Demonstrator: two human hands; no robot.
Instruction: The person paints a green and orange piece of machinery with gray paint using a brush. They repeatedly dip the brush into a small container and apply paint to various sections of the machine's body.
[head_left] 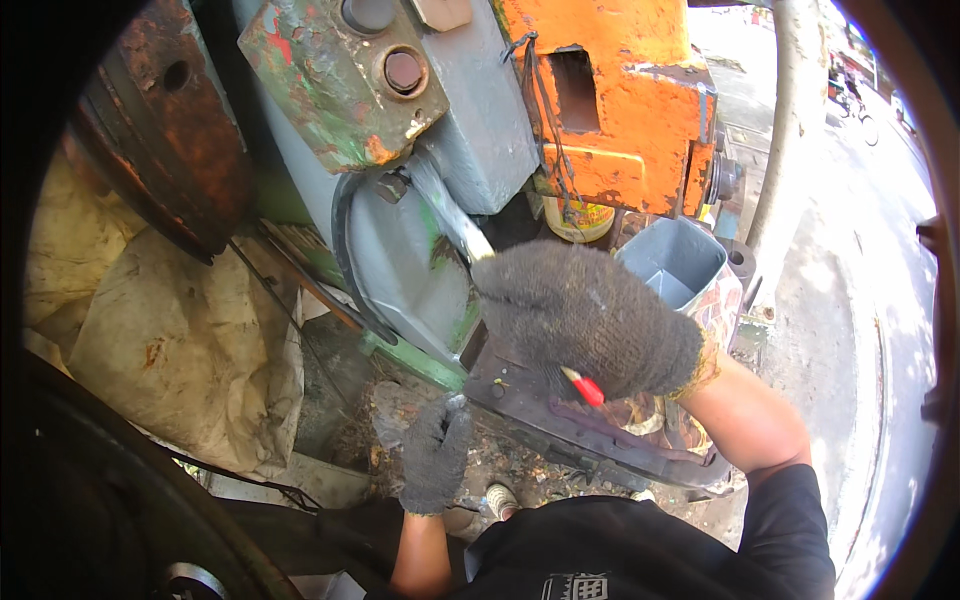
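My right hand (585, 315), in a dark grey knitted glove, is closed round a paintbrush (480, 243). Its red handle end (588, 388) pokes out below the glove. The grey-coated bristles reach up to the grey-painted machine part (400, 255), beside a curved dark rim. Lower down, my left hand (437, 455) wears a matching glove and hangs apart from the machine with its fingers drawn together. A flat greyish patch (388, 412) shows by its fingertips; whether the hand holds it is unclear. Right of my right hand stands an open tin (675, 262), grey inside.
An orange machine housing (620, 100) with peeling paint stands at the back, a yellow tub (580, 220) beneath it. A chipped green block (345, 85) overhangs the grey part. Left are a rusty wheel-like piece (160, 130) and stained sheeting (190, 340). A pale pole (790, 130) rises right.
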